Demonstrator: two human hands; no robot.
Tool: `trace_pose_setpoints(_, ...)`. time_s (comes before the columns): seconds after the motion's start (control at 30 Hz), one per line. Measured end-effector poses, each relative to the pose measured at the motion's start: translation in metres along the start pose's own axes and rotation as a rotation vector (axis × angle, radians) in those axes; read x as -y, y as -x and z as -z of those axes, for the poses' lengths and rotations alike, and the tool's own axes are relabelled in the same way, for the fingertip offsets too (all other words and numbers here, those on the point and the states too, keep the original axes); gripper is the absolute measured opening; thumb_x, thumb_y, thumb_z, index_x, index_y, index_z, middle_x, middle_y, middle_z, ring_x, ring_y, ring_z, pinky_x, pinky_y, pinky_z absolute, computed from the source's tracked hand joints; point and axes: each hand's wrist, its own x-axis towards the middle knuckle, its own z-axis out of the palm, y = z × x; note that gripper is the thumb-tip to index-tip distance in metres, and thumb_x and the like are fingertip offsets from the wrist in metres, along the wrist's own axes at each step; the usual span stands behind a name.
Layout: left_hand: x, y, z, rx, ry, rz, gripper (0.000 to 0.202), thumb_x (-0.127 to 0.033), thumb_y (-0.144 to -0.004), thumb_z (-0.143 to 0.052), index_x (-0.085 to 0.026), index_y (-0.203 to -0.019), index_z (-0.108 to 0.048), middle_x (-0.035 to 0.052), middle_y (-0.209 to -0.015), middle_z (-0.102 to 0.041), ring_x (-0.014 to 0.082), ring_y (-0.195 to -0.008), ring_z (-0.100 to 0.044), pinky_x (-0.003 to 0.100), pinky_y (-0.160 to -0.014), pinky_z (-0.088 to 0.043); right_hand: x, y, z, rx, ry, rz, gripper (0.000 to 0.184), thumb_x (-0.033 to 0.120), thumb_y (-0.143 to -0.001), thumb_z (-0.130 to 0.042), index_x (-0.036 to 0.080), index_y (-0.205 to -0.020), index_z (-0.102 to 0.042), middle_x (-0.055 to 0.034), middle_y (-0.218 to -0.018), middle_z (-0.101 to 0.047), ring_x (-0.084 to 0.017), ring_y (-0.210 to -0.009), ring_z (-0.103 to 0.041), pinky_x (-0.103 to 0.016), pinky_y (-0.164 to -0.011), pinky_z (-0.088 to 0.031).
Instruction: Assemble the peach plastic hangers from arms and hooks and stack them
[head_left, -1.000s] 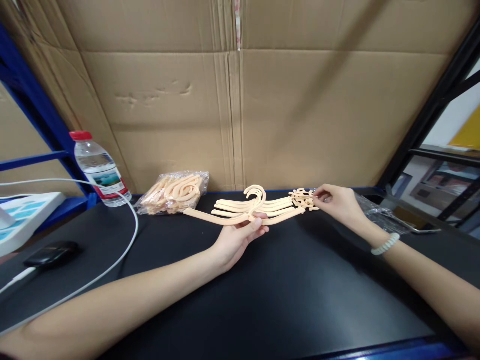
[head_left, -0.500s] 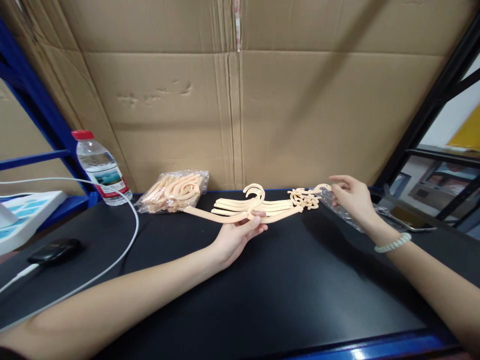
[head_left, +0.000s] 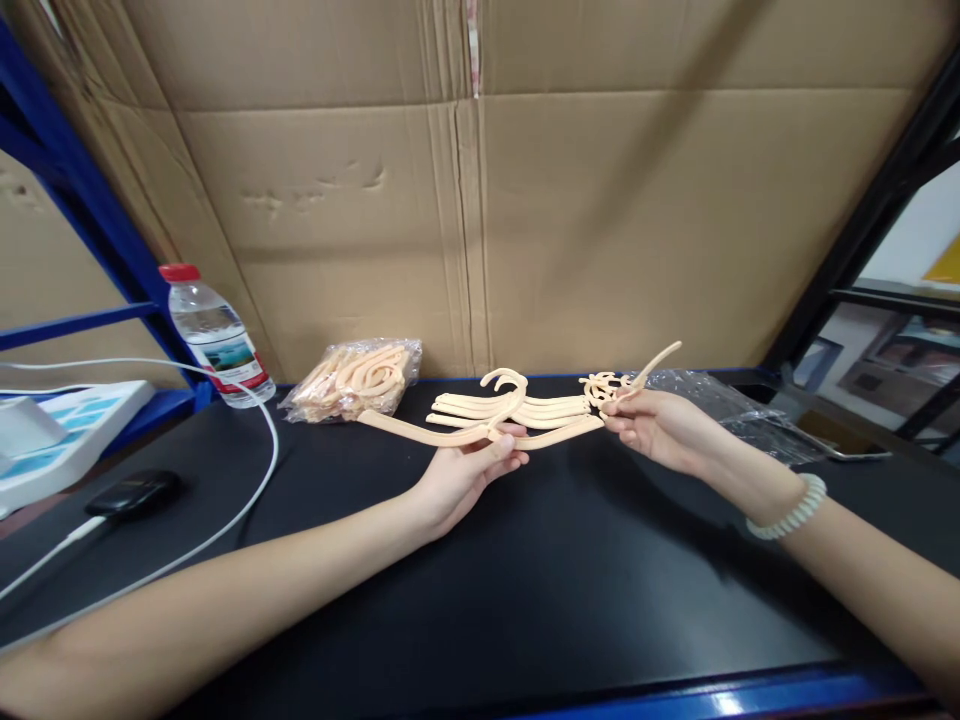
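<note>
My left hand [head_left: 469, 480] is closed around the middle of a peach plastic clothes hanger [head_left: 427, 435], its hook upward and its two arms spread sideways. My right hand [head_left: 660, 430] pinches a thin, curved peach plastic piece [head_left: 660, 362] that sticks up from the fingers; its lower end is hidden. Those fingers are at the right tip of the hanger, and I cannot tell whether they touch it. Behind the hanger lies a row of loose peach hanger arms [head_left: 551, 405]. A small heap of peach hook-like pieces [head_left: 600, 385] lies just beyond my right hand.
A clear bag of peach hanger parts [head_left: 356, 380] lies at the back left, beside a red-capped water bottle [head_left: 225, 345]. White cables, a black device [head_left: 135, 492] and a power strip [head_left: 75, 435] are at left. Crumpled clear plastic [head_left: 720, 400] lies at right. Cardboard [head_left: 337, 200] stands behind.
My right hand has moved left and slightly down, from beside the heap to the hanger's right tip, with a curved piece now in its fingers. My left hand still holds the hanger.
</note>
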Motion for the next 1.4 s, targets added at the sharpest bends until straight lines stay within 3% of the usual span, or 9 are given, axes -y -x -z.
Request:
trace_pose_setpoints(0.13, -0.002, 0.003, 0.005, -0.002, -0.076, -0.013, 0.026, -0.027, -0.064, -0.087, -0.013, -0.084, -0.078, 0.0057, -0.089, -0.071, 0.0164, -0.078, -0.066, 0.031, -0.082, -0.053, -0.002, 0.010, -0.015, 0.028, -0.048, 0.001, 0.019, 0.022, -0.075, -0.074, 0.020, -0.084, -0.057, -0.0025, -0.082, -0.066, -0.011, -0.064, -0.062, -0.018, -0.052, -0.056)
trace_pose_setpoints(0.33, -0.002, -0.003, 0.017, -0.005, -0.275, -0.085, 0.026, -0.029, -0.067, -0.084, -0.015, -0.088, -0.079, 0.0075, -0.085, -0.074, 0.0193, -0.082, -0.066, 0.030, -0.080, -0.054, -0.009, 0.017, -0.018, 0.081, -0.010, -0.048, 0.022, 0.034, -0.078, -0.074, 0.020, -0.087, -0.060, -0.0073, -0.105, -0.070, -0.019, -0.102, -0.065, -0.020, -0.067, -0.058)
trace_pose_setpoints(0.47, 0.001, -0.006, 0.022, 0.017, -0.337, -0.087, 0.025, -0.030, -0.068, -0.083, -0.018, -0.090, -0.079, 0.0071, -0.086, -0.076, 0.0210, -0.083, -0.068, 0.034, -0.084, -0.054, -0.009, 0.016, -0.017, 0.149, -0.042, -0.145, 0.017, 0.032, -0.080, -0.073, 0.018, -0.089, -0.067, -0.0099, -0.115, -0.068, -0.018, -0.102, -0.066, -0.021, -0.070, -0.058)
trace_pose_setpoints(0.67, 0.003, -0.005, 0.022, 0.004, -0.365, -0.086, 0.025, -0.029, -0.068, -0.082, -0.017, -0.090, -0.079, 0.0071, -0.083, -0.077, 0.0225, -0.083, -0.070, 0.037, -0.089, -0.052, -0.010, 0.016, -0.015, 0.217, -0.212, -0.280, 0.015, 0.030, -0.080, -0.074, 0.018, -0.079, -0.066, -0.0074, -0.096, -0.073, -0.021, -0.095, -0.070, -0.023, -0.069, -0.059)
trace_pose_setpoints(0.9, 0.002, -0.004, 0.021, -0.002, -0.405, -0.084, 0.024, -0.027, -0.068, -0.081, -0.018, -0.091, -0.079, 0.0049, -0.082, -0.077, 0.0207, -0.084, -0.070, 0.035, -0.091, -0.052, -0.009, 0.016, -0.015, 0.241, -0.204, -0.315, 0.015, 0.025, -0.082, -0.073, 0.016, -0.079, -0.062, -0.0053, -0.087, -0.071, -0.019, -0.089, -0.071, -0.026, -0.075, -0.060)
trace_pose_setpoints(1.13, 0.002, -0.004, 0.021, 0.016, -0.449, -0.137, 0.020, -0.025, -0.071, -0.079, -0.021, -0.090, -0.079, 0.0028, -0.082, -0.077, 0.0194, -0.084, -0.070, 0.032, -0.087, -0.053, -0.013, 0.017, -0.022, 0.212, -0.204, -0.249, 0.018, 0.027, -0.077, -0.079, 0.012, -0.080, -0.069, -0.0094, -0.092, -0.071, -0.017, -0.086, -0.070, -0.027, -0.085, -0.059)
trace_pose_setpoints(1.27, 0.002, -0.004, 0.022, 0.004, -0.438, -0.124, 0.019, -0.025, -0.070, -0.080, -0.020, -0.088, -0.079, 0.0025, -0.080, -0.077, 0.0188, -0.083, -0.070, 0.031, -0.086, -0.053, -0.016, 0.020, -0.027, 0.144, -0.209, -0.174, 0.021, 0.027, -0.072, -0.083, 0.014, -0.072, -0.066, -0.0046, -0.080, -0.068, -0.016, -0.080, -0.068, -0.031, -0.089, -0.058)
trace_pose_setpoints(1.4, 0.003, -0.005, 0.022, -0.007, -0.411, -0.096, 0.020, -0.027, -0.069, -0.081, -0.020, -0.088, -0.079, 0.0023, -0.080, -0.077, 0.0176, -0.082, -0.070, 0.029, -0.084, -0.054, -0.019, 0.021, -0.031, 0.101, -0.178, -0.150, 0.025, 0.029, -0.069, -0.085, 0.014, -0.075, -0.065, -0.0046, -0.082, -0.066, -0.020, -0.089, -0.066, -0.035, -0.091, -0.058)
